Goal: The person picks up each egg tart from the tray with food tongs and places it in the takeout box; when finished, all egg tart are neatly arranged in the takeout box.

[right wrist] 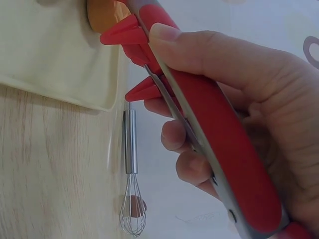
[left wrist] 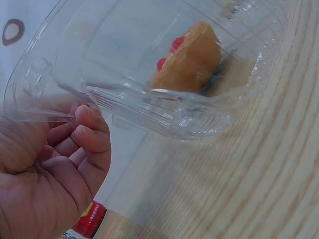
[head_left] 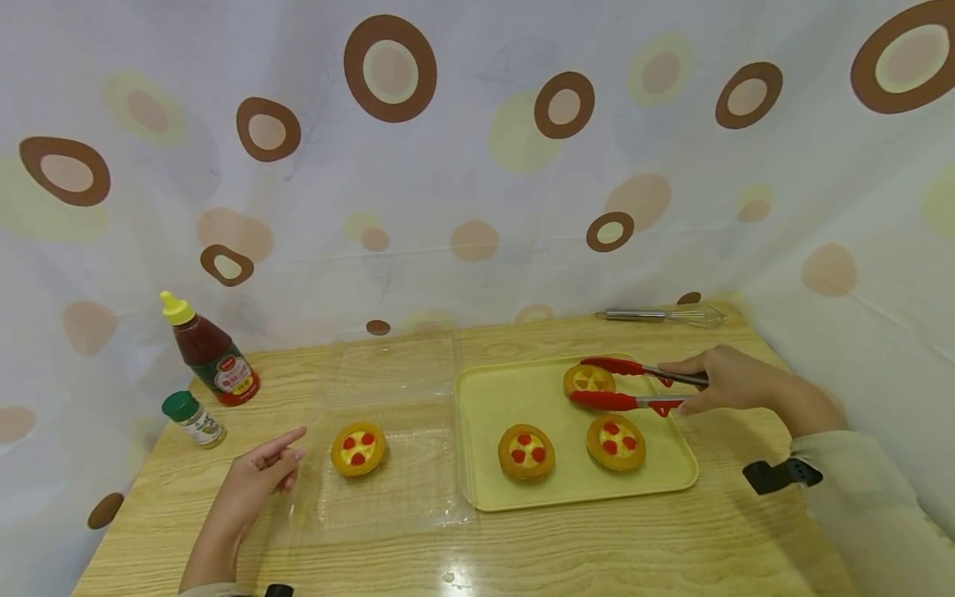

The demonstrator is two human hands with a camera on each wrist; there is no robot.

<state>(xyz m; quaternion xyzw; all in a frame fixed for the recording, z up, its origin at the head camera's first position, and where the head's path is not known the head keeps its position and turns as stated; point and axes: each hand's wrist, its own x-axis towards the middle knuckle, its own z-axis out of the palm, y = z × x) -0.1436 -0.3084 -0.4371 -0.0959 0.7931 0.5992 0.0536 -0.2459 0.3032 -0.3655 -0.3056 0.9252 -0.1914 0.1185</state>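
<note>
My right hand (head_left: 734, 381) grips red-tipped tongs (right wrist: 214, 144), their two arms spread apart. The tongs' red tips lie on either side of a round tart (head_left: 588, 381) with a yellow patterned top, at the back of the yellow tray (head_left: 555, 385). Two tarts with red dots, one at left (head_left: 525, 453) and one at right (head_left: 616, 442), sit nearer the front of that tray. At the left, my left hand (head_left: 257, 477) pinches the near rim of a clear plastic container (left wrist: 129, 102). Inside the container rests one red-dotted tart (head_left: 358, 449).
A sauce bottle (head_left: 216, 356) with a yellow cap and a green-lidded seasoning jar (head_left: 196, 421) stand at the back left. A metal whisk (head_left: 660, 315) lies behind the tray, near the dotted curtain (head_left: 477, 174). The container's clear lid (head_left: 395, 365) is folded back.
</note>
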